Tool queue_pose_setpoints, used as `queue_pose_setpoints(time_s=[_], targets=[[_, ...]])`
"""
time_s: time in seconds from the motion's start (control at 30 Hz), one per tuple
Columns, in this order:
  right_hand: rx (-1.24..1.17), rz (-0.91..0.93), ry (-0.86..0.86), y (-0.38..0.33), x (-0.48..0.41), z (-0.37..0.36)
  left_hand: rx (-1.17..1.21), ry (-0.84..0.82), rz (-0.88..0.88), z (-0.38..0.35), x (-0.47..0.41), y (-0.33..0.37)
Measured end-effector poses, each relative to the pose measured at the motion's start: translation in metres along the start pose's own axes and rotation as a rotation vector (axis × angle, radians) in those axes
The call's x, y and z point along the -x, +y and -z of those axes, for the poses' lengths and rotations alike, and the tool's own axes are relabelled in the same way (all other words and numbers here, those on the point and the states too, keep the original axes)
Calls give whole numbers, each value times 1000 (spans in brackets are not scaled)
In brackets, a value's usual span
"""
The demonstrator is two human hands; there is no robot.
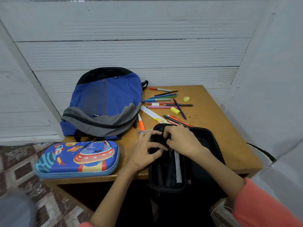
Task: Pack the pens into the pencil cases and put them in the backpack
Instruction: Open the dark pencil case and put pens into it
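- Nearest us, our right hand (182,141) and left hand (146,151) meet over the open black pencil case (206,141), which overhangs the near edge of the counter (229,136). Each grip is curled onto the case's dark inner flap.
- We cannot make out anything else between the fingertips, black on black.
- The blue pencil case (78,159) lies closed at the near left edge, with the backpack (105,102) behind it.
- Loose pens (164,97) lie spread at the far right, with bare counter to their right.
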State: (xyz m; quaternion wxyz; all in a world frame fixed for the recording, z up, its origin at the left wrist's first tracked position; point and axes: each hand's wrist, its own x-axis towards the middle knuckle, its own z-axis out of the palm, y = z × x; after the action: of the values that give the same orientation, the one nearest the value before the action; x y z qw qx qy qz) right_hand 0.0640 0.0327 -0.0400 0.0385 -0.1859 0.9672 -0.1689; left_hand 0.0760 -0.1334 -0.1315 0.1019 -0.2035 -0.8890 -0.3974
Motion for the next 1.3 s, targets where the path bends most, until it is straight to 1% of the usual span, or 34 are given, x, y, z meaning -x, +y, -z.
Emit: queue_pose_setpoints(time_s=[0.13, 0.3, 0.5, 0.7, 0.8, 0.83, 0.9, 0.97, 1.03, 1.1, 1.17, 1.3], targets=[[-162, 15, 36, -3, -3, -1, -24, 23, 0, 1, 0, 4], [-256, -7, 31, 0, -5, -5, -35, 27, 60, 1, -1, 6], [-280, -6, -18, 7, -8, -7, -30, 56, 92, -1, -1, 6], [-155, -19, -44, 8, -11, -11, -20, 59, 77, 0, -1, 6], [-188, -23, -54, 12, -13, -8, 5, 74, 65, -1, 0, 3], [-228, -31, -34, 15, -16, -6, 33, 94, 67, -2, 0, 2], [-278, -61, 63, 26, -27, -1, 96, 138, 80, -2, 0, 2], [-250, -122, 182, 42, -42, 3, 131, 178, 77, -1, 1, 3], [-172, -200, 234, 58, -55, 4, 133, 215, 72, 0, 1, 7], [-97, -237, 212, 69, -64, 2, 126, 250, 81, 1, 2, 9], [-4, -230, 178, 75, -70, -2, 119, 279, 91, 1, 3, 9], [135, -212, 186, 74, -76, -5, 83, 304, 112, 3, 4, 12]])
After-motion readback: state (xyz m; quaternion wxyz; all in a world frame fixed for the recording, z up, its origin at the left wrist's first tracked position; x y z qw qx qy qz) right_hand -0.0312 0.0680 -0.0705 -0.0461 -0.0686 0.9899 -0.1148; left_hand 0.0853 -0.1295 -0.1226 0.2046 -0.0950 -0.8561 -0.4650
